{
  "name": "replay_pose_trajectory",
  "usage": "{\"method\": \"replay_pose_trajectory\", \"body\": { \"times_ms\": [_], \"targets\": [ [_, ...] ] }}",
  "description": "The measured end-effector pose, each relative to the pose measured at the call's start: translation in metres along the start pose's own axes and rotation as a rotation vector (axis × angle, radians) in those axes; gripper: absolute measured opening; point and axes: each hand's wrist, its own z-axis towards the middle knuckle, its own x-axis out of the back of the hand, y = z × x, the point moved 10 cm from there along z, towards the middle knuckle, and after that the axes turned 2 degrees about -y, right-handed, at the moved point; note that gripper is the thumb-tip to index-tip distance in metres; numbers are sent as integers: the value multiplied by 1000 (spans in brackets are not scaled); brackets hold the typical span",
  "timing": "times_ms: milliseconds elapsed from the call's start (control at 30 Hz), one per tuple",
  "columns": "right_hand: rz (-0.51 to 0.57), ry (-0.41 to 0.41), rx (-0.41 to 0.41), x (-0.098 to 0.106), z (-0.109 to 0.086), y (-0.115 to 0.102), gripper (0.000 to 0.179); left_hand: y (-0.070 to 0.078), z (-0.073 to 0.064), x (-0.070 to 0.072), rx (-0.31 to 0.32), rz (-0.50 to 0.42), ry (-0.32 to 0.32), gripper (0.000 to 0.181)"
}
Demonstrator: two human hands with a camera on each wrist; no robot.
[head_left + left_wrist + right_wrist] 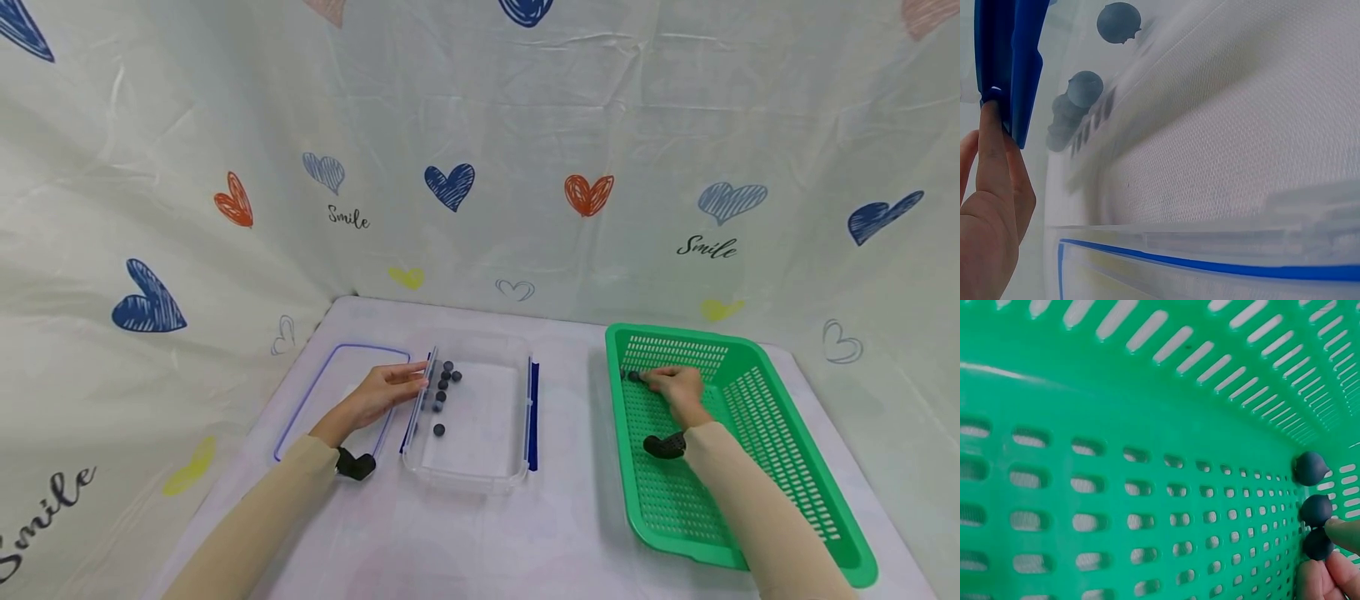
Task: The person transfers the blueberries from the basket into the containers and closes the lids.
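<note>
My left hand (378, 396) touches the left side of a clear plastic box (480, 482) with outstretched fingers. In the left wrist view, a fingertip rests against its blue latch (1010, 62). Several blueberries (441, 397) lie inside, mostly along the box's left wall. Inside a green basket (622, 483), my right hand (681, 390) pinches a dark blueberry (1318, 544) between thumb and fingers. Two more blueberries (1311, 469) lie in line beside it, near the basket's far-left corner. The fingers partly cover the pinched one.
A clear lid with a blue rim (341, 350) lies left of the box, partly under the left arm. Another blue latch (533, 417) hangs out on the box's right side. Behind the white-covered table (555, 533) hangs a heart-printed curtain (517, 108).
</note>
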Motion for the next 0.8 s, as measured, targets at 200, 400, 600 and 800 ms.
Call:
{"method": "replay_pose_trajectory", "body": {
  "times_ms": [200, 400, 600, 800],
  "targets": [
    [-7, 11, 9, 0, 1, 0, 26, 0, 1, 0, -2, 11, 0, 57],
    [31, -5, -17, 1, 2, 1, 29, 0, 1, 0, 5, 9, 5, 57],
    [190, -52, -65, 4, 1, 1, 31, 1, 1, -1, 1, 3, 1, 57],
    [229, -92, -80, 5, 0, 0, 35, 1, 0, 0, 12, -8, 2, 57]
  ]
}}
